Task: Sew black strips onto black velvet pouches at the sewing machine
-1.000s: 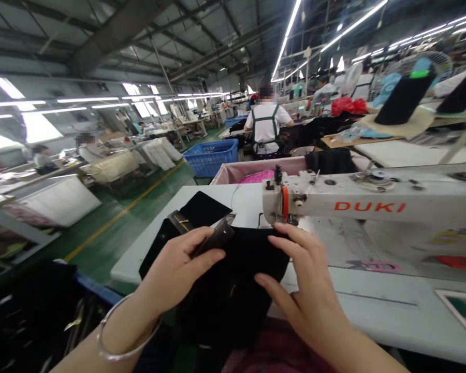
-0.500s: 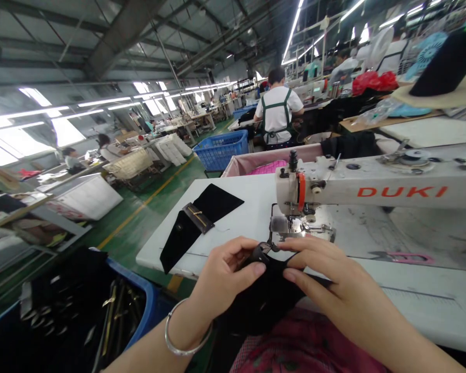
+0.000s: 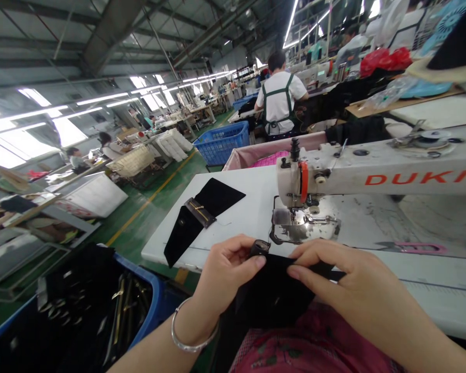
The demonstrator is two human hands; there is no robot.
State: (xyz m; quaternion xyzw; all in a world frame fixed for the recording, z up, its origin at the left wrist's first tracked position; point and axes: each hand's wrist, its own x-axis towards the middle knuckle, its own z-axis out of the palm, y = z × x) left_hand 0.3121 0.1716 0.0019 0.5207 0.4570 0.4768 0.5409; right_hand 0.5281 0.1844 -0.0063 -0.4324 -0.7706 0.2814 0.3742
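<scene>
A black fabric piece [image 3: 275,295] hangs between my two hands at the table's front edge, over my lap. My left hand [image 3: 229,272], with a silver bangle at the wrist, pinches its left upper part, where a dark curled strip [image 3: 261,247] stands up at the fingertips. Thumb and fingers of my right hand [image 3: 334,267] grip the fabric's upper edge on the other side. Just beyond both hands is the sewing machine [image 3: 326,178], its needle area apart from the fabric. To the left on the table lies another black fabric piece [image 3: 221,197] with a zipper strip [image 3: 201,212] across it.
Pink-handled thread snips [image 3: 415,247] lie on the white table [image 3: 252,189] at the right. A blue tub [image 3: 151,305] of black pieces and zippers stands at lower left. Behind the table are a pink-lined bin [image 3: 241,157], a blue basket [image 3: 221,142] and a seated co-worker [image 3: 279,98].
My right fingers have moved off the curled strip to the fabric edge, away from my left hand. The fabric between them is more spread out. The view has shifted slightly.
</scene>
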